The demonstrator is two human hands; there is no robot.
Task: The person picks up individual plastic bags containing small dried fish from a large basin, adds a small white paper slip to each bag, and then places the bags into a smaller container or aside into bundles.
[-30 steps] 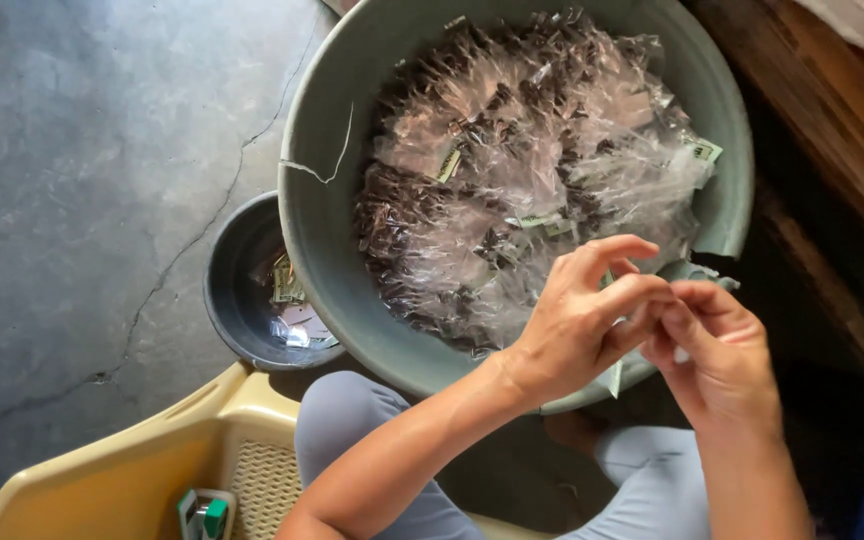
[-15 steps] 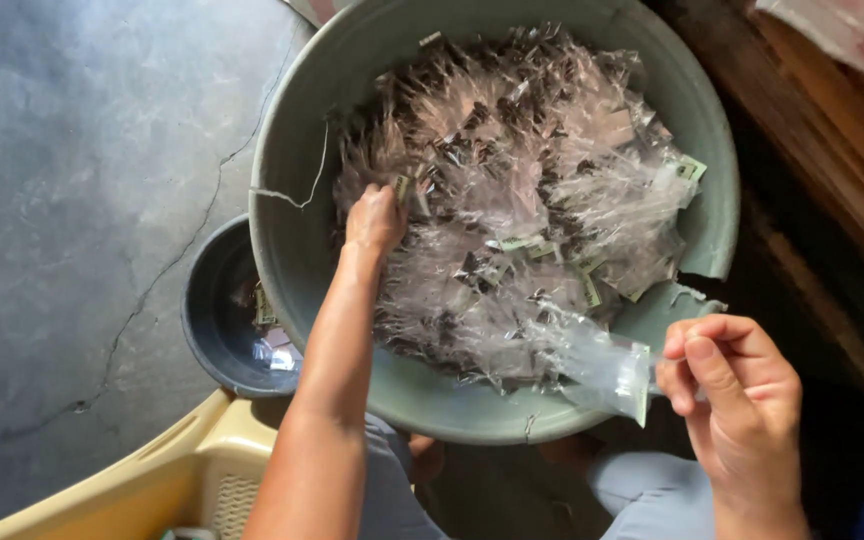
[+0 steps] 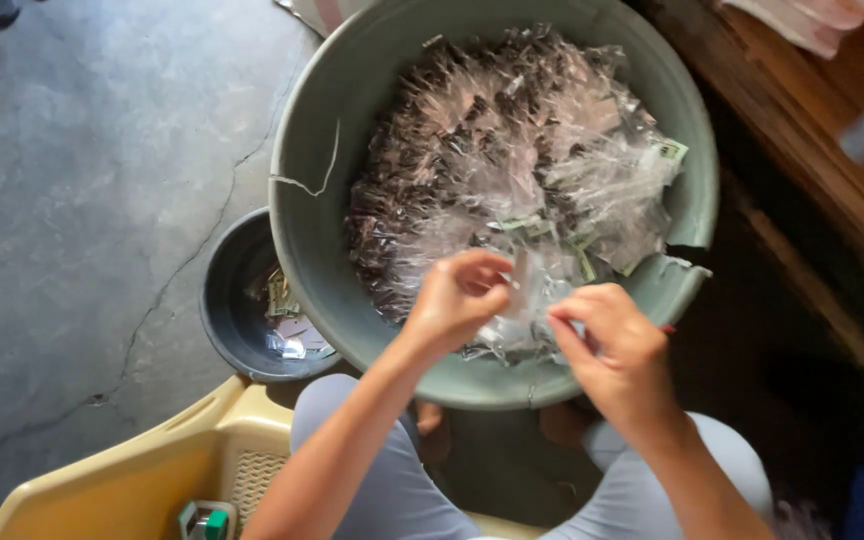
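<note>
Together, both hands' grips pinch a clear packet (image 3: 527, 300) above the basin (image 3: 322, 250).

The large basin (image 3: 352, 130) stands on the floor (image 3: 82, 200) before the person's knees, full of small plastic packets (image 3: 512, 150). Both hands meet over its near rim, the left hand (image 3: 455, 300) beside the right hand (image 3: 617, 350), a packet (image 3: 527, 300) between them. A small bowl (image 3: 237, 310) sits left of the basin, touching it. A plastic basket (image 3: 142, 470) lies nearer, at the left knee.
</note>
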